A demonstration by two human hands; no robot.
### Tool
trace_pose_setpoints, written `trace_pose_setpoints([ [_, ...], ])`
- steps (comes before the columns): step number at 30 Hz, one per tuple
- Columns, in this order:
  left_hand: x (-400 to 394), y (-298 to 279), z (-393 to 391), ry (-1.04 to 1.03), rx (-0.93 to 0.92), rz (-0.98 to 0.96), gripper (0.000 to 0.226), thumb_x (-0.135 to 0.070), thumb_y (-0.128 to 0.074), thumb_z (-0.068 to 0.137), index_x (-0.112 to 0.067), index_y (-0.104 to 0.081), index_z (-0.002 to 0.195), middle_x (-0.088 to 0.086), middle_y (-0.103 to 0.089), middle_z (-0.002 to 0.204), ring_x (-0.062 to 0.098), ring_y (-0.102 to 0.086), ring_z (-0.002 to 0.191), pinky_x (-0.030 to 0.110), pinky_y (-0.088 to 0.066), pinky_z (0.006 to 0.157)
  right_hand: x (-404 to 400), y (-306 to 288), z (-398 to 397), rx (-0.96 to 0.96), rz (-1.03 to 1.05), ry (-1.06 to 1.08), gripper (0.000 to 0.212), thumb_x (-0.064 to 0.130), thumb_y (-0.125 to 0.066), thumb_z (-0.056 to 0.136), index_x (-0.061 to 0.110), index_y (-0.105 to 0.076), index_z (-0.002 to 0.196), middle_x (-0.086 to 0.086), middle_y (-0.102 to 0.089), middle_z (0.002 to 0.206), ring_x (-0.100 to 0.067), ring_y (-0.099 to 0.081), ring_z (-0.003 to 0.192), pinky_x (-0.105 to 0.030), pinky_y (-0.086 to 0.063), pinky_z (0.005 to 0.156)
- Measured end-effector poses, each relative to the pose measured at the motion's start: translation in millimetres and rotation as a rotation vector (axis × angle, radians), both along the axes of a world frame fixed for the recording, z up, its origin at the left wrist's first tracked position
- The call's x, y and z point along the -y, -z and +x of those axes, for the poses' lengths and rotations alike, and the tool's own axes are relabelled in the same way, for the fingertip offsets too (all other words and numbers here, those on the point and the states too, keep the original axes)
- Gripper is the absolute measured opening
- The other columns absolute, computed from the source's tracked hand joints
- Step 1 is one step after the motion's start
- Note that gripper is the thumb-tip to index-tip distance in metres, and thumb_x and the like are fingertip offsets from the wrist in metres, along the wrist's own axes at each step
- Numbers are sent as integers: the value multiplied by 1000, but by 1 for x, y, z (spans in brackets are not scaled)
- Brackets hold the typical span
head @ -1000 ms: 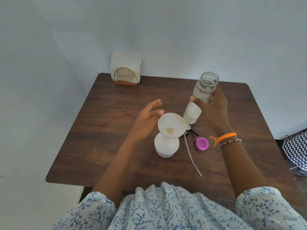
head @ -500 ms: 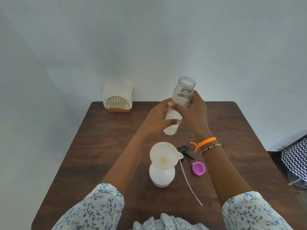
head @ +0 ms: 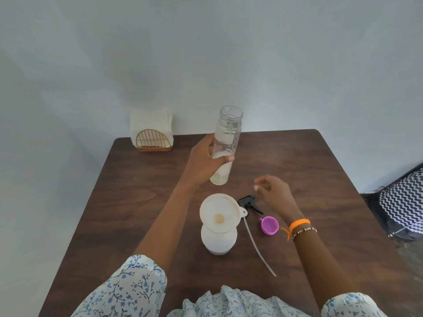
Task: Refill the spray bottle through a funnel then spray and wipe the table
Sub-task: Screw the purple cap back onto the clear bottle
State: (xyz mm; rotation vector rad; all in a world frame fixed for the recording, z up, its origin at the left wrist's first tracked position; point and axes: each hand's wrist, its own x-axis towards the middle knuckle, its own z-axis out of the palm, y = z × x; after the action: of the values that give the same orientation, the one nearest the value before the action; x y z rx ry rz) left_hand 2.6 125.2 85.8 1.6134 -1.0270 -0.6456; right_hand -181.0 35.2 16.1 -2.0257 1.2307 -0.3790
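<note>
My left hand (head: 207, 163) grips a clear open-topped bottle (head: 226, 143) of pale liquid, held upright above the brown table (head: 137, 202). Below it a white funnel (head: 219, 212) sits in the neck of the white spray bottle (head: 218, 242). The black spray head (head: 249, 202) with its long clear tube lies on the table to the right of the funnel. A purple cap (head: 270, 225) lies beside the tube. My right hand (head: 273, 191) hovers over the table near the spray head, blurred, its fingers loosely curled and holding nothing.
A gold wire holder with white napkins (head: 151, 136) stands at the table's far left corner against the wall. A black-and-white zigzag cushion (head: 402, 202) lies off the table's right edge.
The clear bottle passed from my right hand to my left. My right hand let go and dropped toward the table by the spray head.
</note>
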Motion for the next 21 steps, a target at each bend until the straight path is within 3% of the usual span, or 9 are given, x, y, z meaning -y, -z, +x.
trace_pose_setpoints([
  [2,-2,4,-1,10,-11,19,47,-18,-77,75,-34,-53,112,-17,-62,109,2,-60,102,16,-46,78,-1,33,-11,-332,-70,-109,25,18,-60,87,9,-65,109,-12,-61,114,-30,-54,107,-33,-42,90],
  [4,-2,7,-2,18,-13,44,48,-19,-76,75,-35,-52,113,-17,-61,109,3,-59,103,16,-45,76,-8,58,-21,-531,-40,-172,39,26,-62,85,20,-56,124,-8,-49,126,-33,-41,120,-35,-37,97],
  [6,-3,10,-3,26,-15,65,49,-19,-76,75,-36,-50,113,-21,-59,107,-1,-57,100,14,-44,74,-19,71,-27,-581,33,-168,48,26,-65,84,22,-49,129,-8,-38,131,-36,-32,123,-39,-39,98],
  [9,-5,13,-4,30,-10,82,49,-18,-77,75,-35,-51,113,-23,-58,105,-6,-55,96,12,-42,72,-33,79,-29,-602,-24,-195,45,17,-62,86,18,-46,128,-9,-34,132,-34,-31,120,-40,-44,92],
  [12,-7,17,-3,29,-1,88,48,-19,-77,75,-35,-52,112,-17,-59,110,1,-57,100,16,-44,75,-34,82,-29,-562,-94,-184,37,5,-50,89,14,-47,125,-11,-38,129,-32,-34,115,-38,-45,87],
  [15,-9,19,-2,26,-13,91,47,-18,-77,75,-36,-52,111,-18,-60,107,3,-58,101,17,-44,76,-30,74,-27,-515,-95,-133,41,3,-53,85,13,-46,124,-12,-42,126,-34,-38,114,-37,-42,87],
  [18,-10,19,0,17,-9,92,48,-18,-77,76,-36,-51,112,-21,-57,105,3,-56,100,14,-42,73,-24,42,-16,-252,-77,-11,35,10,-61,83,9,-49,115,-13,-50,117,-32,-48,102,-32,-38,83],
  [21,-11,17,3,13,0,92,51,-20,-77,76,-34,-50,117,-17,-56,111,7,-55,103,19,-42,77,-16,-14,-2,29,-97,69,36,15,-66,81,12,-51,113,-6,-46,111,-17,-46,91,-24,-35,77],
])
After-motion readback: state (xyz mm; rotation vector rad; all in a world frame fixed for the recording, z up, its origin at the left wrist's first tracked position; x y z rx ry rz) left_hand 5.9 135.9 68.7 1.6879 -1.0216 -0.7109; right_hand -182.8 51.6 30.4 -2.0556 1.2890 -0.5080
